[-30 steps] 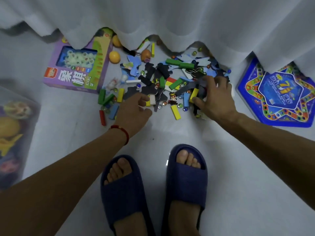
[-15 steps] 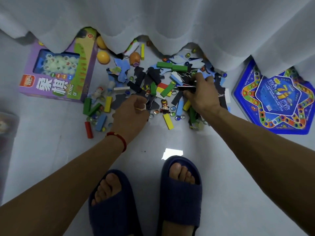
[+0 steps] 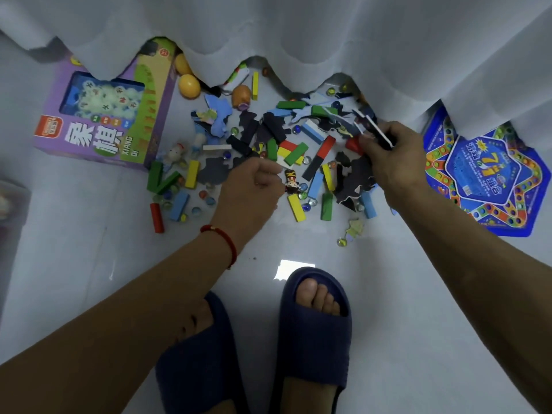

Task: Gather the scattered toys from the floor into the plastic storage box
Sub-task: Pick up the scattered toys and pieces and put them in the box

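Note:
Scattered toys lie on the pale floor under the curtain hem: coloured wooden blocks (image 3: 295, 153), glass marbles (image 3: 203, 194), dark puzzle pieces (image 3: 357, 180), a small figure (image 3: 291, 182) and yellow eggs (image 3: 188, 86). My left hand (image 3: 254, 189), with a red wrist cord, hovers at the pile's near edge with its fingers curled round what looks like a small pale piece. My right hand (image 3: 391, 156) pinches a few flat dark puzzle pieces (image 3: 373, 130) and holds them just above the right side of the pile. Only a sliver of the plastic storage box (image 3: 10, 201) shows at the left edge.
A purple game box (image 3: 104, 121) lies at the left of the pile and a blue star-shaped game board (image 3: 484, 174) at the right. A white curtain (image 3: 298, 40) hangs over the far toys. My feet in dark blue slippers (image 3: 313, 339) stand just in front.
My right hand has gathered flat puzzle pieces and lifted them off the pile. My left hand has closed over a small piece. The view shifted right, pushing the storage box almost out of sight.

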